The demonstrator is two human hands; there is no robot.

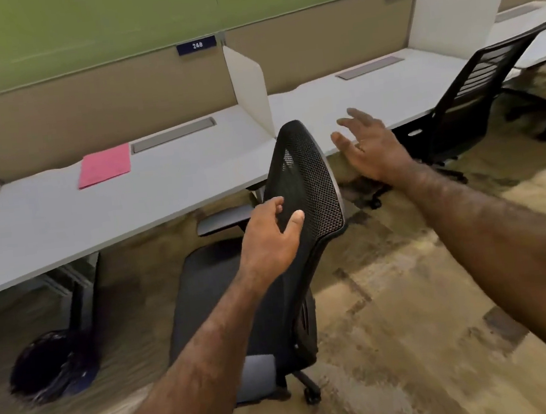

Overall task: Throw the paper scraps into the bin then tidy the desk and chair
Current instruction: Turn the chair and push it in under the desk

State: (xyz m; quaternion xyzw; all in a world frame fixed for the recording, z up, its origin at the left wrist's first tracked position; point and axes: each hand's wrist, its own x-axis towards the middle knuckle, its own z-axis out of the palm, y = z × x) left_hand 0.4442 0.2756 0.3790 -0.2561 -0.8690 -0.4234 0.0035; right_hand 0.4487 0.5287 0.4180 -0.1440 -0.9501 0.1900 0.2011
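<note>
A black mesh-backed office chair (305, 176) stands in front of the white desk (169, 190), turned sideways with its seat to the left. My left hand (268, 237) rests against the left edge of the backrest, thumb on the mesh, fingers loosely curled but not clearly gripping. My right hand (364, 145) hovers open to the right of the backrest, fingers spread, touching nothing. A pink folder (104, 165) lies flat on the desk near the back. A black bin (50, 365) lined with a dark bag sits on the floor under the desk at the left.
White dividers (249, 88) split the desk into bays below a tan partition. A second black chair (477, 84) is tucked at the neighbouring bay on the right. Patterned carpet (414, 343) spreads across the floor to the right.
</note>
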